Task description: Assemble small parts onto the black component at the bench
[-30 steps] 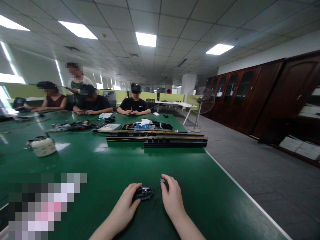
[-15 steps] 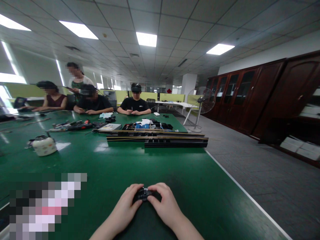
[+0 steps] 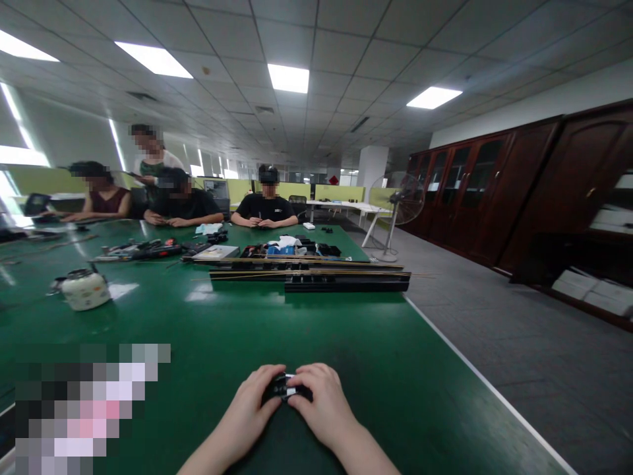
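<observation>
A small black part (image 3: 283, 389) with light, shiny spots is held between my two hands, low in the middle of the head view, just over the green table (image 3: 237, 336). My left hand (image 3: 254, 399) grips its left side between thumb and fingers. On the right side, my right hand (image 3: 319, 399) pinches it with thumb and index finger. My fingers cover much of the part, so its exact shape cannot be made out.
Long black rails (image 3: 346, 282) with thin rods lie across the table ahead. Behind them are a parts tray (image 3: 291, 249) and tools (image 3: 148, 249). A cream pot (image 3: 86, 290) stands at the left. Several people are at the far side.
My right hand's fingers have shifted slightly left and closer to my left hand. A light patch on the black part now shows between my fingers.
</observation>
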The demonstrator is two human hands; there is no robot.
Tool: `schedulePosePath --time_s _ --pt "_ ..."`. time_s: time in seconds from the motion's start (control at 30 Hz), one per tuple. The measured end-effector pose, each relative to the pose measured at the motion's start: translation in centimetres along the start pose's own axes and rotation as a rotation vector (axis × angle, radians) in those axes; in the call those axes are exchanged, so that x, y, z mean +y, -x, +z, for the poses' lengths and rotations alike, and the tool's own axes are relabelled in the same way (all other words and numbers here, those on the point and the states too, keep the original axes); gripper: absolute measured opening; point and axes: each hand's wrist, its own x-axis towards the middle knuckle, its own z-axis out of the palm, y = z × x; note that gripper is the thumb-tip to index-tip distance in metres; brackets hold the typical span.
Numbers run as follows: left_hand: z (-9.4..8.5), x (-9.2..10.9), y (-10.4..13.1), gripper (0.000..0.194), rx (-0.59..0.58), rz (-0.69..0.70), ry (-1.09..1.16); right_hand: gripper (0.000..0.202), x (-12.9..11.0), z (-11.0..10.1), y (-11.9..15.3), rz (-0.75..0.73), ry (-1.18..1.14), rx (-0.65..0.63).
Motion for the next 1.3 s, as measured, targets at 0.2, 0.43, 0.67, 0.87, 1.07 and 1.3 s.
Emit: schedulePosePath --time_s 0.2,0.43,0.67,0.87,1.07,1.3 --pt "-0.03 0.07 0.07 0.037 -0.006 -0.006 -0.011 0.014 0.04 -0.06 -0.08 -0.011 -0.020 0.020" --pt "0.03 -0.05 -0.03 0.037 0.007 -0.004 -0.010 0.012 0.11 0.03 -0.06 0.025 -0.040 0.023" --pt "-0.07 0.28 -0.02 0.039 0.008 -0.012 -0.024 0.021 -0.04 -0.17 0.10 0.016 -0.028 0.002" --pt "-0.01 0.23 0.06 0.039 0.018 -0.005 -0.020 0.025 0.17 -0.10 0.14 0.004 -0.041 0.012" --pt "0.00 0.42 0.06 0.042 0.041 0.001 -0.011 0.029 0.33 -0.02 0.13 0.017 -0.052 0.023" --pt "-0.04 0.41 -0.01 0.039 0.031 0.010 -0.002 0.032 0.06 -0.19 0.06 0.035 -0.074 0.026"
